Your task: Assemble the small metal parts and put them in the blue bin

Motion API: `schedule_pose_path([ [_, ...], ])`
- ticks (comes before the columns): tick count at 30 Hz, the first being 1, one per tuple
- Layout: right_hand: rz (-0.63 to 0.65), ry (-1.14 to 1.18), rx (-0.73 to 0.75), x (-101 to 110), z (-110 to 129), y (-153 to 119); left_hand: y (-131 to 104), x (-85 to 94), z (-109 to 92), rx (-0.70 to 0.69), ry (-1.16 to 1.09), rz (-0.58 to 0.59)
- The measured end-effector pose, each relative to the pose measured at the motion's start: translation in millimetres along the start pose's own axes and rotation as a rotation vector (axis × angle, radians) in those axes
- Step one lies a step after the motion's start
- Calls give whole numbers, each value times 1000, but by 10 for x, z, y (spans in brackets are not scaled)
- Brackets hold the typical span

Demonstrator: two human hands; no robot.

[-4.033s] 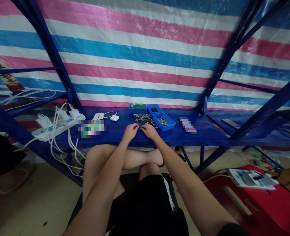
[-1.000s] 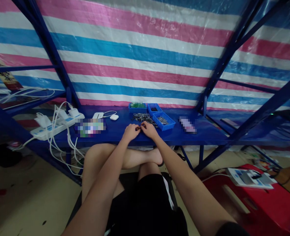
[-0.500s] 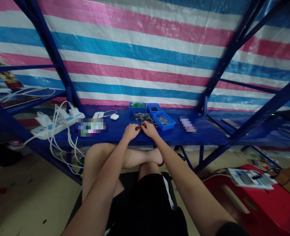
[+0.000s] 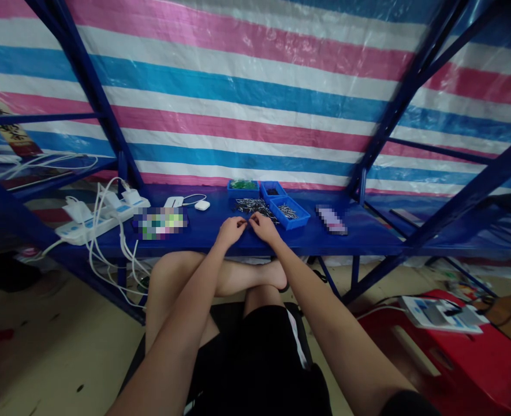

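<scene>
i have my left hand point(image 4: 233, 230) and right hand point(image 4: 263, 227) curled close together over the worktop point(image 4: 363, 236), and from here i can't tell whether either pinches anything; just beyond them lies a heap of thin dark and silvery pieces point(image 4: 252, 206), with a blue tray point(image 4: 297, 223) of metallic bits point(image 4: 287, 211) to its right and a green-filled tray point(image 4: 243, 193) behind

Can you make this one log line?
left hand, right hand: close together, grip unclear | thin dark pieces: piled beyond hands | nearest blue tray: right of pile
</scene>
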State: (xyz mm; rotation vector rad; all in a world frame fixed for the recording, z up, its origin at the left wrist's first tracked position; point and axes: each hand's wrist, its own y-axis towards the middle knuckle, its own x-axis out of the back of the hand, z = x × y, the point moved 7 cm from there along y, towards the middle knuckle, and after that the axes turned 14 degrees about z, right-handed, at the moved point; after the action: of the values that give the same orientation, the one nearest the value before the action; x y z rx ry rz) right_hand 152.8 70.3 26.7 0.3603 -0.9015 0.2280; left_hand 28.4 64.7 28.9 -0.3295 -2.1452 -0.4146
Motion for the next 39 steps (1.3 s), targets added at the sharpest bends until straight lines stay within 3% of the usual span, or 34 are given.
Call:
schedule_pose_path([
  [13, -1, -32, 6, 1, -7, 0, 15, 18, 98, 25, -152, -58],
  [25, 15, -41, 33, -11, 8, -1, 22, 62, 114, -12, -148, -120],
  [39, 15, -22, 71, 12, 44, -2, 54, 7, 175, 26, -147, -66],
])
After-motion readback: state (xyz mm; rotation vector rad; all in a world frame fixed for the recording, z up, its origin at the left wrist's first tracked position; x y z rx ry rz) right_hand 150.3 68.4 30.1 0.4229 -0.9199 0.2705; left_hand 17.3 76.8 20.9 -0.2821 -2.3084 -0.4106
